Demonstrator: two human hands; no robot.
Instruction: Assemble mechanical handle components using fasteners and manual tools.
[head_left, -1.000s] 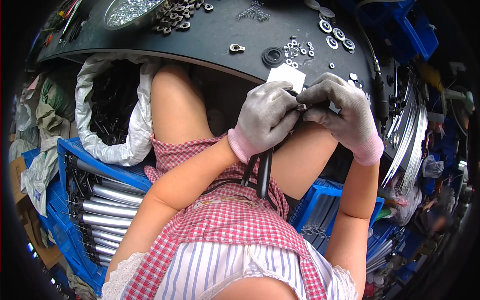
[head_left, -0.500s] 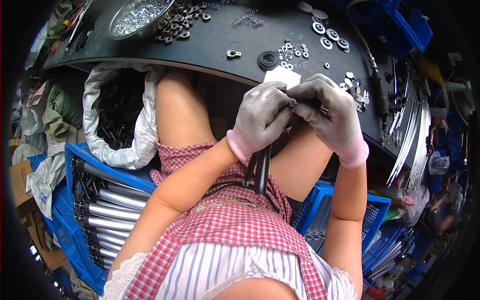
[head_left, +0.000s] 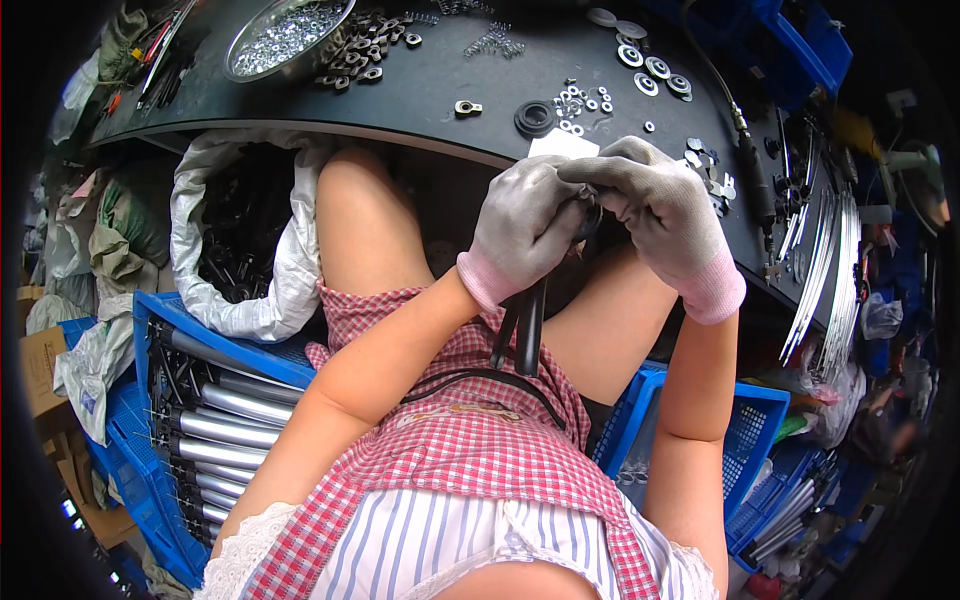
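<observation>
Left hand (head_left: pixel 525 225) is curled round a black tube (head_left: pixel 530 335) pointing back from the bench (head_left: pixel 430 90) edge, can't tell if right hand (head_left: pixel 662 208) pinches anything.

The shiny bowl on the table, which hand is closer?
Left. The left hand is right of the bowl and nearer the person; the right hand is even farther right.

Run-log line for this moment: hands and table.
Left hand: grips black two-legged part | Right hand: meets left, grip unclear | Table: metal bowl, springs, black round part
</observation>
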